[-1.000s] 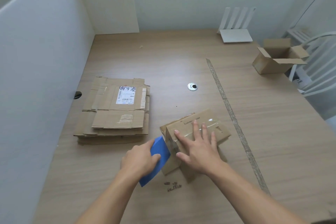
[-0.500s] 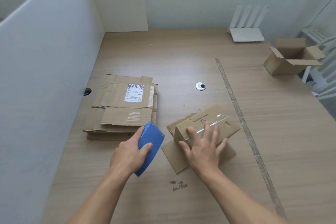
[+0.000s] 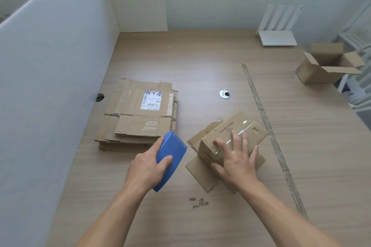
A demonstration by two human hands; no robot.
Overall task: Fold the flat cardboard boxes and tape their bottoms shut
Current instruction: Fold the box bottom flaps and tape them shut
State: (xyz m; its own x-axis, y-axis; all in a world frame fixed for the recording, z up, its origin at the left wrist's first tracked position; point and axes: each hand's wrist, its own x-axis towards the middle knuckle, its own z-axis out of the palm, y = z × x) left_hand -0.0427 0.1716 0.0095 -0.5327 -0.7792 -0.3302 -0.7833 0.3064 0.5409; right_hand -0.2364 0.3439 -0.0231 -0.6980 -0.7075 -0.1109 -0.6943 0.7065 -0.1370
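A small folded cardboard box (image 3: 239, 128) stands upside down near the table's front, a strip of clear tape shining along its closed bottom flaps. My right hand (image 3: 234, 158) lies flat on that taped face with fingers spread. My left hand (image 3: 147, 164) grips a blue tape dispenser (image 3: 170, 158) just left of the box, apart from it. A stack of flat cardboard boxes (image 3: 138, 114) lies to the left, the top one bearing a white label.
An open folded box (image 3: 325, 66) sits at the table's far right edge. A white rack (image 3: 278, 30) stands at the back. A white partition (image 3: 50, 78) walls the left side. A metal grommet (image 3: 224, 94) and a tape strip (image 3: 265, 118) mark the table.
My left hand has drawn the blue dispenser away from the box, leftward toward the flat stack. My right hand has stayed pressing on the taped face.
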